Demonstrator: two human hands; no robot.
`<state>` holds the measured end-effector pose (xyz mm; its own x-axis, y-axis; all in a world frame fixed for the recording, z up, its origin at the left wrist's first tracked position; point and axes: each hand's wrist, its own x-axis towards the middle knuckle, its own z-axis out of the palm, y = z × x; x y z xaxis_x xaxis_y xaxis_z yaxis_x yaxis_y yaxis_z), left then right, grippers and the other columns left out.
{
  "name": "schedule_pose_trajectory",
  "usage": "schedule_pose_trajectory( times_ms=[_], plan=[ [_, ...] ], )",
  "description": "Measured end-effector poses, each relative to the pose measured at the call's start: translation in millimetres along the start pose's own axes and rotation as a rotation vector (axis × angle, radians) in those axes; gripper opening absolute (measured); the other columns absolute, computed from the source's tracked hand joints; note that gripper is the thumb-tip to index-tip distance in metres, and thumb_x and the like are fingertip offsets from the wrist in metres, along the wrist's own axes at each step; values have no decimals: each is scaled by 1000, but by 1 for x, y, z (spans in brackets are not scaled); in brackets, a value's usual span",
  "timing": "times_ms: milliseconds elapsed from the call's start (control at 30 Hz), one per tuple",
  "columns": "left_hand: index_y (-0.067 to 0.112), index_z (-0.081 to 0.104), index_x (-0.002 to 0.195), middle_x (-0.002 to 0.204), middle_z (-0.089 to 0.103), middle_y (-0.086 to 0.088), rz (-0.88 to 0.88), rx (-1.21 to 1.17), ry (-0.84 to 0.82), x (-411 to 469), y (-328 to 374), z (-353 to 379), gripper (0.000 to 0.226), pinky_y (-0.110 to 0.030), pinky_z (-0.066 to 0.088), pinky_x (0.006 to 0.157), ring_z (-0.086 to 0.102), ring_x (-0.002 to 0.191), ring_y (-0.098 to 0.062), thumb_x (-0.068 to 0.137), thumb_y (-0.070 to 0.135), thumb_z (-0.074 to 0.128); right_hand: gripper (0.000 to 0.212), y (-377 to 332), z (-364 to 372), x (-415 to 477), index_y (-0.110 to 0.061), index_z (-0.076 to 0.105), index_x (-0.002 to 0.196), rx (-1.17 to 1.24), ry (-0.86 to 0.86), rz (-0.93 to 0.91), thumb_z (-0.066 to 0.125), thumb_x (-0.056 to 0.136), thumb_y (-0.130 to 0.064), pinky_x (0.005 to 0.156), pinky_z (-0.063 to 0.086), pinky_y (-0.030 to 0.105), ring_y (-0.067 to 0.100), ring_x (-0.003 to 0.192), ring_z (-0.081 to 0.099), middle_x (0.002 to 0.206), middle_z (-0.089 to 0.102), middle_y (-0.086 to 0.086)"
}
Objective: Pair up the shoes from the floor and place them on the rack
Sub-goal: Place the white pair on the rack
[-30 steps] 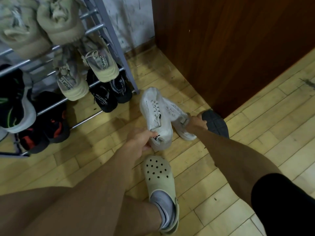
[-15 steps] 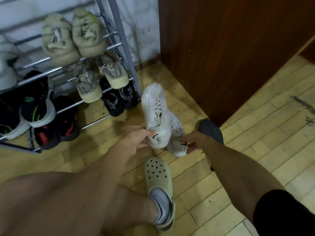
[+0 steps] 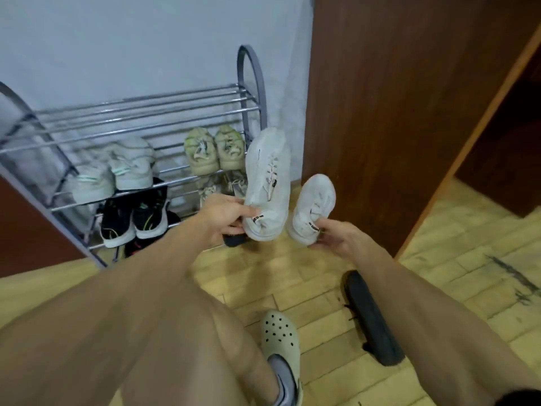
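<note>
- Head view: a person's left hand [image 3: 225, 218] pinched the heel of a white lace-up sneaker [image 3: 268, 177], held toe-up before the silver metal-tube shoe rack [image 3: 146, 111].
- Beside it, the right hand [image 3: 336, 240] gripped the heel of a matching white sneaker [image 3: 314, 206] above the pale wooden floor [image 3: 316, 273].
- A black shoe [image 3: 370, 316] lay on that floor.

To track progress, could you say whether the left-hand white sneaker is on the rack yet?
Not yet: the left hand grips the white sneaker by its heel, off the rack.
</note>
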<state>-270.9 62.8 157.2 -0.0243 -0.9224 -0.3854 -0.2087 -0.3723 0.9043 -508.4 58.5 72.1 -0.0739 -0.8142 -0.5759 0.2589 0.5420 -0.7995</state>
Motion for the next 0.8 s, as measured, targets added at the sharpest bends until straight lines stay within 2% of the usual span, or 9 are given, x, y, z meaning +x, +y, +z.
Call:
schedule_pose_trajectory(
  times_ms=[167, 267, 333, 400, 500, 567, 633, 700, 800],
  plan=[
    [3, 67, 114, 102, 74, -10, 151, -17, 66, -23, 60, -45, 49, -30, 62, 66, 72, 83, -20, 68, 8, 83, 34, -91, 46, -30, 7, 56, 115, 0, 32, -261, 66, 84, -1, 70, 60, 46, 40, 102, 68, 115, 65, 26],
    [0, 62, 118, 101, 74, -12, 194, -6, 123, -28, 93, -79, 55, -30, 60, 58, 73, 75, -21, 67, 7, 83, 13, -142, 79, -42, -2, 61, 94, -72, 33, -419, 67, 83, -2, 66, 59, 42, 28, 79, 69, 93, 67, 17],
    [0, 64, 113, 94, 73, -11, 214, 6, 168, -27, 111, -101, 50, -26, 57, 51, 70, 70, -21, 68, 7, 83, 8, -173, 102, -44, -6, 64, 81, -131, 36, -500, 72, 80, -3, 61, 59, 41, 23, 70, 67, 85, 67, 14],
    [1, 67, 104, 83, 72, -7, 215, 14, 225, -21, 124, -120, 37, -26, 59, 52, 66, 63, -19, 70, 6, 81, 8, -200, 123, -41, -6, 68, 79, -163, 27, -554, 74, 75, -4, 63, 60, 43, 26, 72, 69, 86, 70, 15],
    [8, 61, 95, 84, 68, -9, 209, -23, 320, -1, 136, -141, 34, -35, 60, 63, 62, 58, -20, 69, 3, 82, 13, -229, 154, -32, -4, 68, 89, -201, -1, -583, 72, 77, -3, 55, 61, 40, 23, 63, 66, 79, 66, 12],
    [10, 54, 86, 81, 64, -10, 197, -50, 368, 17, 144, -149, 33, -41, 60, 66, 59, 56, -21, 69, 1, 81, 8, -243, 169, -22, -7, 66, 80, -236, 2, -583, 72, 78, -3, 48, 59, 36, 22, 63, 65, 78, 65, 11],
    [8, 56, 79, 75, 62, -10, 171, -58, 387, 37, 152, -152, 24, -36, 59, 58, 57, 55, -21, 73, 0, 78, 14, -252, 179, -4, -12, 62, 72, -287, 25, -574, 73, 77, -4, 50, 60, 38, 26, 74, 68, 83, 67, 12],
    [6, 58, 80, 73, 62, -10, 145, -66, 385, 58, 158, -153, 18, -29, 56, 44, 58, 53, -21, 77, 0, 75, 13, -257, 188, 15, -10, 64, 74, -320, 45, -545, 75, 75, -5, 58, 61, 47, 32, 81, 71, 90, 70, 17],
    [4, 56, 86, 75, 61, -12, 118, -98, 394, 93, 163, -158, 19, -28, 53, 35, 60, 54, -23, 79, -2, 72, 12, -262, 201, 42, -4, 65, 80, -373, 72, -509, 76, 75, -6, 56, 61, 47, 32, 70, 70, 87, 70, 17]
  ],
)
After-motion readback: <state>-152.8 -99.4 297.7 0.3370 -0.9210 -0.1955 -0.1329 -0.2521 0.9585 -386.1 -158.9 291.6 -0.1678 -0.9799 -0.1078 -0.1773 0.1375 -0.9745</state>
